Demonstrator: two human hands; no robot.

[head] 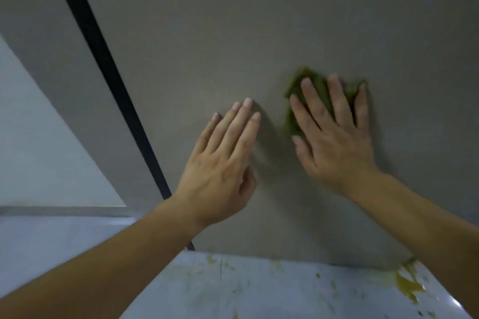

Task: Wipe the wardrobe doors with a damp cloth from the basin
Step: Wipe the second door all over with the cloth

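Observation:
A grey-brown wardrobe door (259, 33) fills most of the view. My right hand (334, 134) lies flat with spread fingers on a green cloth (318, 88) and presses it against the door; the cloth shows only above and left of the fingers. My left hand (223, 160) rests flat on the bare door just left of the cloth, fingers straight and together, holding nothing. The two hands are a short gap apart. No basin is in view.
A black vertical gap (108, 75) splits this door from the neighbouring door (39, 33) on the left. Below lies a pale tiled floor (259, 290) with yellow-green stains (407, 285) near the door's foot at the right. A pale wall (39, 150) stands at the far left.

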